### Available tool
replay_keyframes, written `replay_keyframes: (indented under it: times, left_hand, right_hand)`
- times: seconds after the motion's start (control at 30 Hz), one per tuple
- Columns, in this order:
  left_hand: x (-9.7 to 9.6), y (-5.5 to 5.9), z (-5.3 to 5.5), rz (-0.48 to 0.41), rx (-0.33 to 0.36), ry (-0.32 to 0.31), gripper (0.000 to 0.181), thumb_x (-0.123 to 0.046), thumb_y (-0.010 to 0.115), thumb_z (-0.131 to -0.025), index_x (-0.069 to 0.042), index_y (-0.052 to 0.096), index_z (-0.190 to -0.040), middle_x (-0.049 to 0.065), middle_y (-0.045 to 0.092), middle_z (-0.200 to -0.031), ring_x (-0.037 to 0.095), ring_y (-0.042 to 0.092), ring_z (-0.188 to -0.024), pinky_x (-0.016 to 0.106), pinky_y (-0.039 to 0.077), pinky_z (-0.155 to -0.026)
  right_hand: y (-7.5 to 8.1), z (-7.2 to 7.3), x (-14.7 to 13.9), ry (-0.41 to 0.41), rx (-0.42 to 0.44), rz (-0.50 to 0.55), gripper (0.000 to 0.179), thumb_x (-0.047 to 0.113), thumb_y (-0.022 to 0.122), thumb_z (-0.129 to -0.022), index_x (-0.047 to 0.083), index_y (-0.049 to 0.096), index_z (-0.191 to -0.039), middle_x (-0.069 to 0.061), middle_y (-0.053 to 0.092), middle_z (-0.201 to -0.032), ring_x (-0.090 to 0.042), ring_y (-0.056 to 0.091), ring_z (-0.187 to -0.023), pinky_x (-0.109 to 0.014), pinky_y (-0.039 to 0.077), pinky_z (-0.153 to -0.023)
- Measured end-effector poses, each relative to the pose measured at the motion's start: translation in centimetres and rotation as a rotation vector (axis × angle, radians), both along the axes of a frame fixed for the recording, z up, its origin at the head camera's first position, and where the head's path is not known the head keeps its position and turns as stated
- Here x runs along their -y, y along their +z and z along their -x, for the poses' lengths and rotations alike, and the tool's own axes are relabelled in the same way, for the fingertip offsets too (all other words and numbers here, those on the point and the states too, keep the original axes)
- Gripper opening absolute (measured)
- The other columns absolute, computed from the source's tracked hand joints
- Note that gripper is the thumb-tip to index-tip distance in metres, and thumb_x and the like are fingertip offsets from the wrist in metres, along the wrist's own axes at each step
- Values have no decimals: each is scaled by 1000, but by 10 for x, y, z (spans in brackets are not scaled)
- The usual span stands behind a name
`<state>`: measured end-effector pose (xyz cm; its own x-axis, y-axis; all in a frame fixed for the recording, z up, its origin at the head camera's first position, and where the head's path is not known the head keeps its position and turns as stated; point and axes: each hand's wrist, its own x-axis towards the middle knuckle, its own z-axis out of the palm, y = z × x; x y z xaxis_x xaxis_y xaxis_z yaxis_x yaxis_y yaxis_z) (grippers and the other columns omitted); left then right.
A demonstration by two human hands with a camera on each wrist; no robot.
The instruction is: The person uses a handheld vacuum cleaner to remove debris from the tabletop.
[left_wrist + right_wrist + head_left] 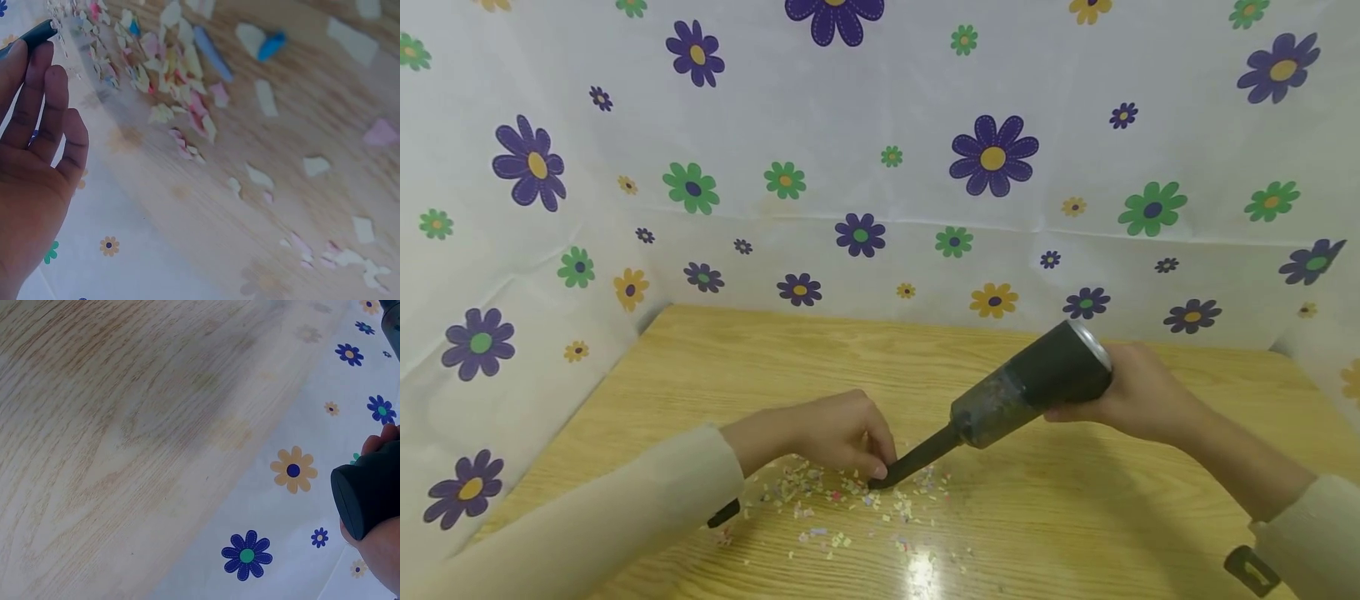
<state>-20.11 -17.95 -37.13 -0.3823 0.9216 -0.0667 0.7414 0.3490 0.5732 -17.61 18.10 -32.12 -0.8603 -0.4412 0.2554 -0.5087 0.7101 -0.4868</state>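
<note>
Left fingers [881, 433] pinch the nozzle [922, 453] (confetti [837, 496] around it), right fingers [389, 432] grip the vacuum [1037, 379]

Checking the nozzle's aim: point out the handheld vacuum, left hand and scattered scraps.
Handheld vacuum [997, 403], head view: its see-through section.
Left hand [837, 427], head view: its back.
Scraps [193, 61], left wrist view: a pale piece.

Soft, slightly muted light covers the tabletop [760, 358] in the head view. A white glare [922, 575] gleams on it, nearer me than my left grip [842, 429]; a faint, soft-edged shadow [1138, 508] stretches toward me from below my right grip [1127, 400]. Both wrist views look dimmer and bluish. Beside my left grip, the paper scraps [265, 98] appear hazy and soft; beside my right, wood grain shows more clearly, with blurry reflections of printed flowers [293, 470].
</note>
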Motion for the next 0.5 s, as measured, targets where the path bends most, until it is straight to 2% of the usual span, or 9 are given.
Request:
replay_keyframes:
  times: [0.2, 0.27, 0.37, 0.5]
  left_hand:
    - [-9, -5, 5, -15, -31, 10, 7, -11, 73, -90, -9, 79, -94, -2, 77, -88, -6, 65, -77, 13, 53, -76]
    - [-14, -6, 7, -23, -55, 44, 9, -10, 72, -91, -9, 79, -96, -1, 77, -90, -4, 66, -78, 14, 53, -76]
    - [-20, -4, 12, -20, -136, 114, 10, -10, 70, -91, -8, 78, -97, 0, 76, -89, 2, 67, -78, 18, 55, -76]
    - [-30, -4, 21, 11, -241, 198, 11, -12, 69, -93, -10, 79, -97, -1, 75, -87, 6, 66, -77, 23, 55, -75]
  right_hand:
    - [3, -1, -11, -22, -29, -24, 52, 31, 94, -65, 9, 70, -105, -1, 75, -94, -14, 67, -81, -33, 54, -70]
    - [5, 1, -16, -34, -64, -31, 52, 29, 95, -64, 7, 70, -105, -2, 75, -93, -15, 67, -78, -32, 54, -68]
    - [7, 7, -20, -67, -113, -59, 51, 29, 95, -64, 6, 70, -103, -4, 75, -90, -15, 65, -74, -34, 52, -65]
    - [8, 13, -23, -135, -89, -83, 52, 32, 94, -66, 4, 70, -102, -9, 74, -88, -18, 62, -72, -36, 49, -64]
